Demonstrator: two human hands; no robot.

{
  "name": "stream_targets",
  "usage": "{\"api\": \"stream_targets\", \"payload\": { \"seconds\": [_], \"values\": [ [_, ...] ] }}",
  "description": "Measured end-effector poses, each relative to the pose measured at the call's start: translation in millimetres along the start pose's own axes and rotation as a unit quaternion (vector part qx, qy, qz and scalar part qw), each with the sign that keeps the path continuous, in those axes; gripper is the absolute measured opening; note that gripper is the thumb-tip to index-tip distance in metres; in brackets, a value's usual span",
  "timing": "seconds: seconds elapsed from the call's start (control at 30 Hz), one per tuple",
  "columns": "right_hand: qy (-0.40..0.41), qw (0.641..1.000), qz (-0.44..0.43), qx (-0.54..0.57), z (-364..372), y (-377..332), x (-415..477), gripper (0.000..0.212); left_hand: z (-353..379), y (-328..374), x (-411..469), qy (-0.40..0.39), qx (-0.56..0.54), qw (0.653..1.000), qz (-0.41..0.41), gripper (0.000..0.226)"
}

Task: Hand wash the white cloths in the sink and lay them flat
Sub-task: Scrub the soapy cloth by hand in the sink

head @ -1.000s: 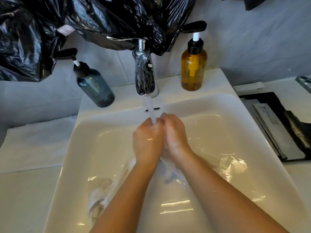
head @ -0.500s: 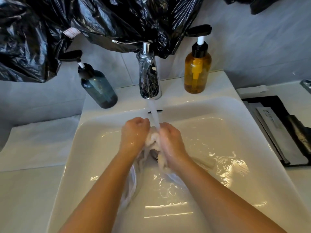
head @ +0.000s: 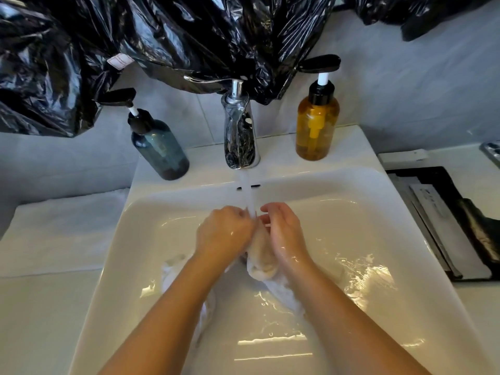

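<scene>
A wet white cloth is bunched between my two hands in the middle of the white sink, under the stream running from the chrome tap. My left hand grips the cloth from the left with curled fingers. From the right, my right hand holds it with its fingers bent around the top. The cloth's loose ends trail down under both forearms onto the basin floor. Another white cloth lies flat on the counter left of the sink.
A dark teal pump bottle stands left of the tap and an amber pump bottle right of it. Black plastic sheeting hangs over the wall above. A black tray with packets sits on the counter at right.
My hands have parted and come together again while rubbing the cloth under the water. The cloth now bulges between my palms, with my right fingers lifted over it.
</scene>
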State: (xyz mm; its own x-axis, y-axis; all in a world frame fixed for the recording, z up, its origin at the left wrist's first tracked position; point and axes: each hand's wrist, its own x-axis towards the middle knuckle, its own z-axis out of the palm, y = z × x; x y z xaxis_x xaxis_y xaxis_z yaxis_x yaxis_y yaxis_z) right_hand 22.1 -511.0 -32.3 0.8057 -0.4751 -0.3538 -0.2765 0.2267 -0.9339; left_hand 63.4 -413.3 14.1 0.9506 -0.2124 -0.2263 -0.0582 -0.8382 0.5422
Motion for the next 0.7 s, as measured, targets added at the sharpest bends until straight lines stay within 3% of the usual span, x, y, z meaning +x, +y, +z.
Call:
{"api": "stream_targets", "payload": {
  "seconds": [0.13, 0.2, 0.3, 0.4, 0.5, 0.6, 0.7],
  "values": [
    [-0.136, 0.975, 0.032, -0.175, -15.1, -6.5, 4.1, 0.068, -15.8, -6.1, 11.9, -0.046, -0.282, 0.958, 0.002, 0.044],
    [-0.177, 0.965, 0.05, -0.185, -25.9, -10.1, 7.2, 0.076, -24.7, -6.3, 7.2, -0.046, -0.329, 0.943, -0.004, 0.038],
    [-0.171, 0.98, 0.029, -0.096, -35.5, -18.4, 6.5, 0.048, -21.3, -13.4, 3.4, -0.012, -0.31, 0.95, 0.023, 0.04],
    [-0.048, 0.997, 0.032, 0.059, -21.8, -15.8, 7.5, 0.028, -5.1, -12.2, -9.2, 0.005, -0.379, 0.925, 0.039, 0.022],
    [-0.027, 0.986, 0.089, 0.139, 7.5, -14.0, 2.3, 0.046, 20.6, 1.6, -17.8, 0.031, -0.342, 0.937, 0.07, 0.014],
    [-0.003, 0.989, 0.076, 0.123, 18.5, -15.5, -4.2, 0.032, 27.1, 10.1, -9.3, 0.136, -0.254, 0.956, 0.055, 0.029],
    [-0.018, 0.991, 0.085, 0.101, 12.9, -14.6, -9.7, 0.04, 20.0, 3.6, 11.9, 0.116, -0.227, 0.967, 0.015, 0.029]
  ]
}}
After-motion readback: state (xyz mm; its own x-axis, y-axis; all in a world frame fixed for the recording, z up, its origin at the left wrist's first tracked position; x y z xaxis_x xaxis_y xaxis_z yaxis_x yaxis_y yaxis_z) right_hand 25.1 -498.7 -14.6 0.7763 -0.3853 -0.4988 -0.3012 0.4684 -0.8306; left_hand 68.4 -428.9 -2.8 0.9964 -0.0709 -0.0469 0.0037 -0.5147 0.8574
